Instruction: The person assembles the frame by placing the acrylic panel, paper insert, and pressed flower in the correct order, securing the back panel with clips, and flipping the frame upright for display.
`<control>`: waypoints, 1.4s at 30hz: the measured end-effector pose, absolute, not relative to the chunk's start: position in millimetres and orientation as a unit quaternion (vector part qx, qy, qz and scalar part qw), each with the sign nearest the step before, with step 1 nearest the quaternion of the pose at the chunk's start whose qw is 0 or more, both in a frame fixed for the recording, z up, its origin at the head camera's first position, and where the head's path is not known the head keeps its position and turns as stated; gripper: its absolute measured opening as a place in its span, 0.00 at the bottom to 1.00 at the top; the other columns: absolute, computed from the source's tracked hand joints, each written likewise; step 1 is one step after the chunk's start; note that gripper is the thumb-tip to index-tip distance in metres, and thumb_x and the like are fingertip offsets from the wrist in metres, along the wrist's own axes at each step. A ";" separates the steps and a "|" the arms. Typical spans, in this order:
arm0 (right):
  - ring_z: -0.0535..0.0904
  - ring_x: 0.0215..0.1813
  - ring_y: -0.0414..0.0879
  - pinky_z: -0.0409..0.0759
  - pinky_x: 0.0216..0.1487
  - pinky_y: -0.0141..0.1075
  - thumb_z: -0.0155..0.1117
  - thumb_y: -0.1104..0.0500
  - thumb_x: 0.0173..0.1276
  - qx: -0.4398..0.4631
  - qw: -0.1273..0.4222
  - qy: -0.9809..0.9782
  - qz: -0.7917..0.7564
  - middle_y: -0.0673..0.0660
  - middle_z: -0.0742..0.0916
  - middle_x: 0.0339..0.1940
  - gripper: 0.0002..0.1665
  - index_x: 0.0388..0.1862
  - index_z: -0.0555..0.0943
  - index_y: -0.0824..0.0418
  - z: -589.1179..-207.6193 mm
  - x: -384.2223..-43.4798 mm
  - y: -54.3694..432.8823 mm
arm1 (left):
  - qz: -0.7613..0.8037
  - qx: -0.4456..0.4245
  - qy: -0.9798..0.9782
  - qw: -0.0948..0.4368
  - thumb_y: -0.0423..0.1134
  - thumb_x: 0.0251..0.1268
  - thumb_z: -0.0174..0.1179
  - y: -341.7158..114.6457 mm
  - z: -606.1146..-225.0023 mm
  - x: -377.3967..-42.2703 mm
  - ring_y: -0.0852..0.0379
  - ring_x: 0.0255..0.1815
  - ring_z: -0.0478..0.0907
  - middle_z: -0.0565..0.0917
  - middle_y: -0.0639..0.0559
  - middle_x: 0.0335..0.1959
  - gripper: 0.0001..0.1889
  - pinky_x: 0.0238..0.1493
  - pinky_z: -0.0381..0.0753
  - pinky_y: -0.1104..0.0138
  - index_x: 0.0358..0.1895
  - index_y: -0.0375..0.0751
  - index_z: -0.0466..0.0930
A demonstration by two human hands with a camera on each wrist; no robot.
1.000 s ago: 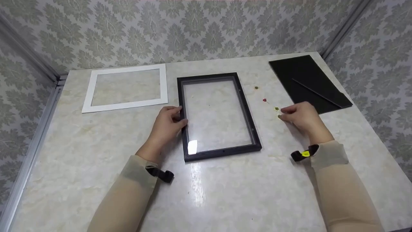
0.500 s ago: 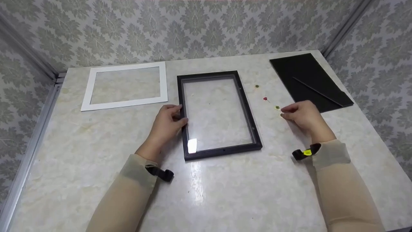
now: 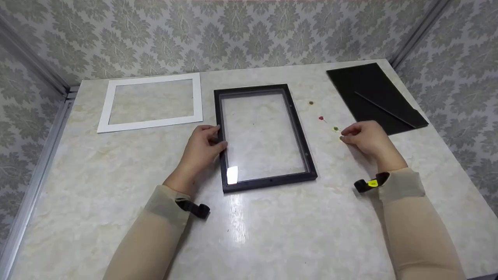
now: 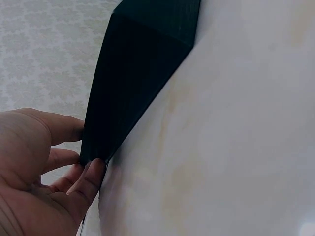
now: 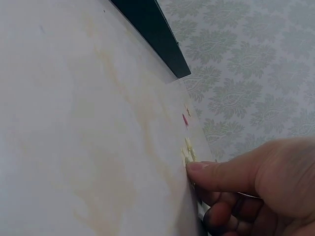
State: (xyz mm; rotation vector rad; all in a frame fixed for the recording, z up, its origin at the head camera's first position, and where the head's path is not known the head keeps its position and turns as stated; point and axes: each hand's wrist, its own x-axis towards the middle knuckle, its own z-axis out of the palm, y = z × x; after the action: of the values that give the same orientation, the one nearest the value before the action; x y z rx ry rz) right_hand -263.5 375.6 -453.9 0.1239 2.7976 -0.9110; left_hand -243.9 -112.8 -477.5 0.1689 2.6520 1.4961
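A black picture frame (image 3: 307, 155) with a clear pane lies on the table. At its left side my left hand (image 3: 200, 149) grips the edge, thumb on top and fingers along the outside. The left wrist view shows the fingers against the dark frame (image 4: 130, 73). My right hand (image 3: 367, 140) is to the right of the frame, thumb and fingertips pinching a tiny pale flower (image 5: 185, 157), mostly covered by them. Just beyond lie a yellow-green dried flower (image 3: 335, 128), a red dried flower (image 3: 321, 118) and a brownish-centred one (image 3: 311, 103), in a slanting row.
A white rectangular mat board (image 3: 197, 97) with an open middle lies at the back left. At the back right is a black backing board (image 3: 362, 79) with a slim folded strip (image 3: 383, 109) across it. A patterned wall stands behind the marbled table (image 3: 288, 225).
My right hand has shifted slightly right, and less of the pale flower shows at its fingertips. My left hand keeps its grip on the frame. The head view has tilted slightly.
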 end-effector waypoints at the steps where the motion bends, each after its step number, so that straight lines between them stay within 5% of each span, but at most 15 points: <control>1: 0.81 0.51 0.50 0.78 0.55 0.41 0.77 0.53 0.79 0.040 0.096 0.946 -0.306 0.58 0.91 0.50 0.20 0.61 0.92 0.64 -453.7 -263.7 375.8 | 0.490 0.056 0.869 0.046 0.32 0.79 0.69 -112.8 -477.3 -243.8 0.36 0.68 0.84 0.70 0.29 0.80 0.33 0.69 0.87 0.52 0.82 0.27 0.72; 9: 0.80 0.48 0.46 0.78 0.53 0.39 0.77 0.52 0.79 0.044 0.103 0.944 -0.310 0.53 0.91 0.46 0.20 0.61 0.92 0.64 -454.3 -265.2 377.2 | 0.493 0.053 0.867 0.047 0.32 0.78 0.69 -112.6 -476.5 -243.7 0.37 0.68 0.84 0.70 0.29 0.81 0.34 0.66 0.87 0.54 0.82 0.27 0.72; 16: 0.83 0.55 0.53 0.79 0.52 0.38 0.73 0.53 0.82 0.045 0.100 0.945 -0.308 0.65 0.92 0.58 0.18 0.60 0.92 0.64 -455.6 -263.8 376.8 | 0.492 0.050 0.868 0.050 0.32 0.78 0.69 -112.0 -476.6 -243.9 0.37 0.68 0.84 0.71 0.29 0.80 0.34 0.67 0.87 0.54 0.83 0.27 0.71; 25: 0.81 0.56 0.58 0.78 0.55 0.44 0.68 0.54 0.85 0.043 0.094 0.949 -0.297 0.68 0.90 0.60 0.16 0.58 0.90 0.66 -457.5 -263.1 374.2 | 0.495 0.049 0.866 0.052 0.32 0.78 0.69 -111.5 -475.5 -243.2 0.37 0.69 0.84 0.70 0.29 0.80 0.34 0.69 0.88 0.52 0.83 0.27 0.70; 42: 0.81 0.46 0.55 0.79 0.43 0.42 0.56 0.58 0.91 0.042 0.116 0.954 -0.273 0.67 0.88 0.55 0.15 0.58 0.86 0.67 -454.1 -262.1 367.9 | 0.499 0.053 0.864 0.046 0.32 0.78 0.69 -112.4 -477.9 -243.8 0.36 0.68 0.84 0.70 0.29 0.81 0.34 0.71 0.87 0.50 0.83 0.27 0.71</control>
State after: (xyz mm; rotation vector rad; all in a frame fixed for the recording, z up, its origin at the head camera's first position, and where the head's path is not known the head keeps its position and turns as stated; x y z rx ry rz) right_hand -262.1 367.9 -454.1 0.1226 2.7952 -0.7990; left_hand -243.8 -112.4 -477.9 0.1623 2.6376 1.5240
